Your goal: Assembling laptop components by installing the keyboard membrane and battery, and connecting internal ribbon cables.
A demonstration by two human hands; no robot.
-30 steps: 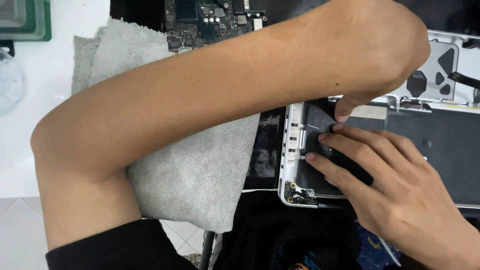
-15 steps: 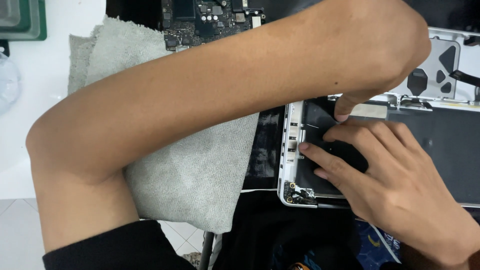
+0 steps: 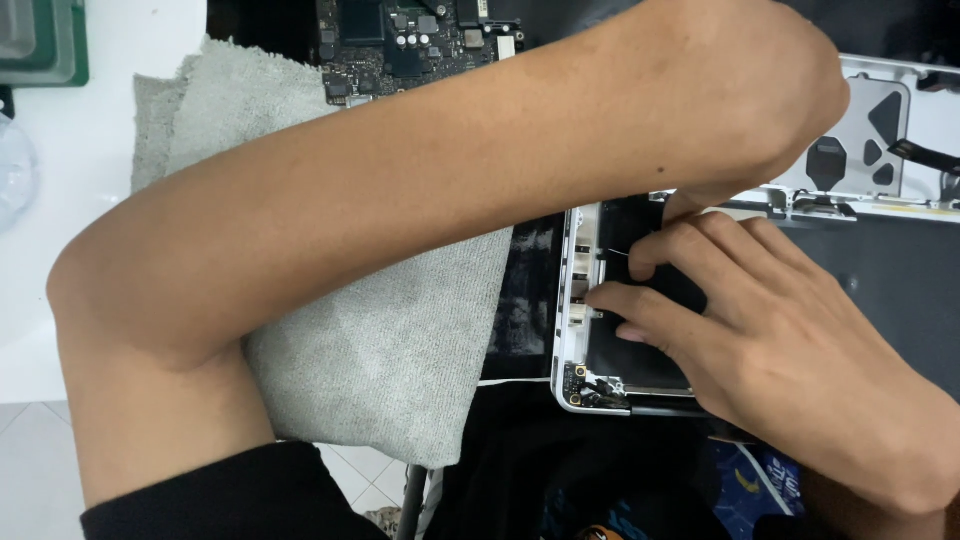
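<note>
Two hands are in view: the left hand [image 3: 740, 110], its bare forearm crossing the frame, and the right hand [image 3: 790, 340], both over one opened silver laptop shell [image 3: 575, 300]. One dark flat panel [image 3: 640, 345] sits inside that shell under the fingers. One grey cloth [image 3: 400, 350] lies folded on the white bench [image 3: 60, 150]. One green circuit board [image 3: 400, 40] shows at the top edge. One trackpad underside [image 3: 870, 140] appears at upper right, with one flat ribbon cable [image 3: 925, 152] beside it. One green-rimmed tray [image 3: 45, 45] occupies the top-left corner, and one clear plastic item [image 3: 12, 170] is cut off at the left edge.
</note>
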